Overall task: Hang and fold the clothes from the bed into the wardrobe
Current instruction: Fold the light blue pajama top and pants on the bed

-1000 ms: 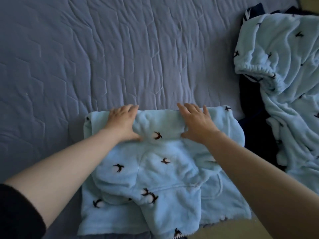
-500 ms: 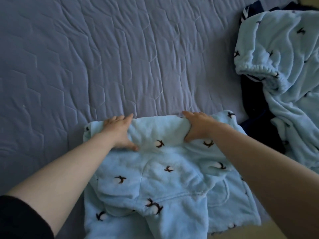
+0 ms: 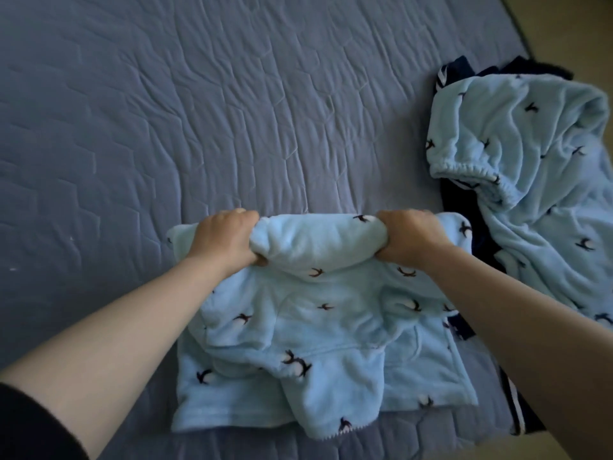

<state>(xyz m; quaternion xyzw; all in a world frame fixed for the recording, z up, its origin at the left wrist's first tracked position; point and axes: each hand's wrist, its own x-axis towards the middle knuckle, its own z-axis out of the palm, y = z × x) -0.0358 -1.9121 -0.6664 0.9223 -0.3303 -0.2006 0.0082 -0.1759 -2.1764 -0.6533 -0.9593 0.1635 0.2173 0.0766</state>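
A light blue fleece top (image 3: 315,343) with small dark bird prints lies partly folded on the bed near its front edge. Its far edge is bunched into a thick roll (image 3: 315,244). My left hand (image 3: 225,239) grips the left end of that roll, fingers curled under the fabric. My right hand (image 3: 409,235) grips the right end the same way. Both forearms reach forward over the garment.
The grey-blue quilted bed cover (image 3: 199,127) spreads wide to the left and beyond the top. At the right lies a matching light blue fleece garment (image 3: 530,161) with an elastic hem, draped over dark navy clothing (image 3: 464,210). A striped dark item (image 3: 517,416) lies at the lower right edge.
Both hands went from lying flat on the top's far edge to curling round it. That edge is now gathered into a raised roll between them.
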